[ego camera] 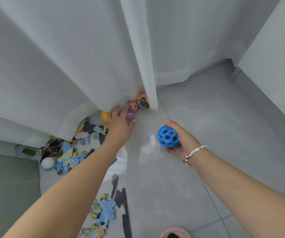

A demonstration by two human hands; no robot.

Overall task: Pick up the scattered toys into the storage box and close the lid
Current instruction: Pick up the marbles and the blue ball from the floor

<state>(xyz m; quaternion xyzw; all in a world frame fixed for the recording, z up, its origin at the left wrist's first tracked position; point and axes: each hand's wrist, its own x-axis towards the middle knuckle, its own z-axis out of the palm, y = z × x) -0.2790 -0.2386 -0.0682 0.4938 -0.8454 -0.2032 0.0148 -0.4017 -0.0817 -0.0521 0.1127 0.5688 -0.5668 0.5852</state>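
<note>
Blue rubber ball with round holes [168, 136] sits in the right hand [181, 140], grip curled round it, held above the grey tiled floor [207, 126]. Left hand [121, 123] reaches to the foot of the white curtain [69, 66], fingers wrapping a small purple ball [131, 116]; looks like contact made, not yet lifted. Just beyond it, touching the curtain hem: pink ball with red spots [132, 105] and orange ball with a printed face [143, 100]. Yellow ball [104, 115] just left of that hand. Blue-and-yellow puzzle pieces [66, 157], glass marbles [95, 215] and a white egg-shaped ball [47, 162] lie scattered further left along the floor. Storage box not in view. Step: collecting balls, early stage by my read. Next move likely needs the purple ball secured, then a carry to the box; both hands full limits the load.
</note>
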